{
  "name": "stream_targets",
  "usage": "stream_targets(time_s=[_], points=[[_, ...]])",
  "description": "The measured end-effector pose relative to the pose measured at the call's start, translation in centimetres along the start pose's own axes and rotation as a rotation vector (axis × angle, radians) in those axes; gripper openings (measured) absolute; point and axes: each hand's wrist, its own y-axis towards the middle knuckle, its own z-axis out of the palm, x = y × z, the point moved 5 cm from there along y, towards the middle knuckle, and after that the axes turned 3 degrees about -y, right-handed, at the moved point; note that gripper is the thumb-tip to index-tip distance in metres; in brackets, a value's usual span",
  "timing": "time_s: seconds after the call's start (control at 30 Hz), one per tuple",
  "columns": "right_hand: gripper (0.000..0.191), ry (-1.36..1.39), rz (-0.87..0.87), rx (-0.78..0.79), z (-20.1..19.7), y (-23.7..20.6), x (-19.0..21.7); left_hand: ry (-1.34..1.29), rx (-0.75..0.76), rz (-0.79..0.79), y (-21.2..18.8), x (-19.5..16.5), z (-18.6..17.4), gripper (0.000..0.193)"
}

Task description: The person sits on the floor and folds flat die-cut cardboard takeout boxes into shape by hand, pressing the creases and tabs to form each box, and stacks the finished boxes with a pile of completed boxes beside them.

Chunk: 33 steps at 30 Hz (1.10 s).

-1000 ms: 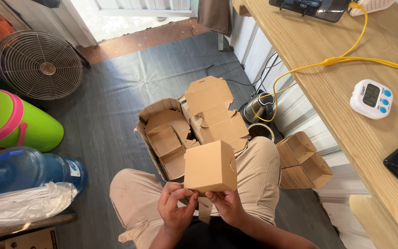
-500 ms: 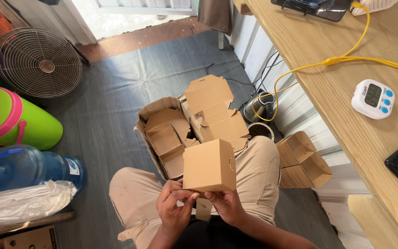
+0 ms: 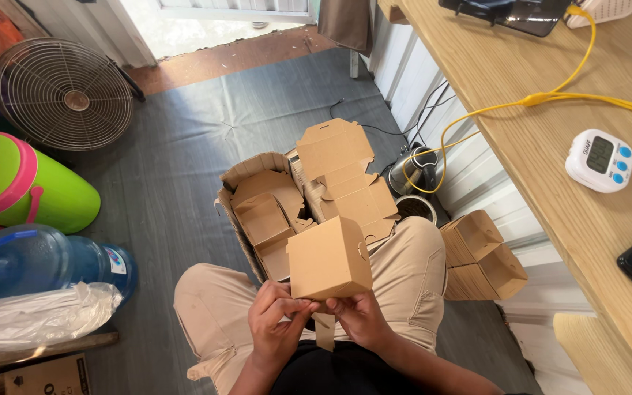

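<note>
I see both hands low in the near centre, over my lap. Left hand (image 3: 276, 322) and right hand (image 3: 356, 318) pinch the near bottom edge of a small folded brown cardboard box (image 3: 328, 257); each grip is pressed onto the box, fingers curled at its underside. A loose cardboard flap (image 3: 324, 330) hangs down from the box between the hands. The box stands upright above my knees, closed top face toward the camera.

Just beyond it, on the dark grey floor (image 3: 184, 168), sits an open cardboard carton (image 3: 246, 172) filled with flat and half-folded brown box blanks (image 3: 338, 179). Right of my right knee, two finished brown boxes (image 3: 483, 254) lie stacked against the white wall, touching each other.

Far right, a light wooden counter (image 3: 521, 95) carries a white digital timer with blue buttons (image 3: 600, 160) and a yellow cable (image 3: 550, 99) that runs down to the floor. Left side: a round wire fan (image 3: 64, 95), a green and pink jug (image 3: 16, 183), and a blue water bottle (image 3: 38, 260) on its side.
</note>
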Motion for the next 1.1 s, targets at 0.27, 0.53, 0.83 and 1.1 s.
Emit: stream_targets(time_s=[0.27,0.53,0.83,1.1], points=[[0.031,0.132,-0.002,0.049,-1.0,-1.2,-2.1,-0.211,0.076,-0.134,1.2,2.2,-0.6,0.111],[0.034,0.004,0.046,0.071,0.7,-0.9,-0.2,-0.167,0.23,-0.335,0.6,4.0,0.2,0.113],[0.052,-1.125,-0.274,0.375,4.4,-1.0,5.2,-0.654,0.057,-0.436,-0.3,5.2,0.0,0.115],[0.021,-0.587,0.101,-0.03,-2.3,-1.2,-2.4,-0.236,0.378,-0.596,-4.8,6.7,4.3,0.098]])
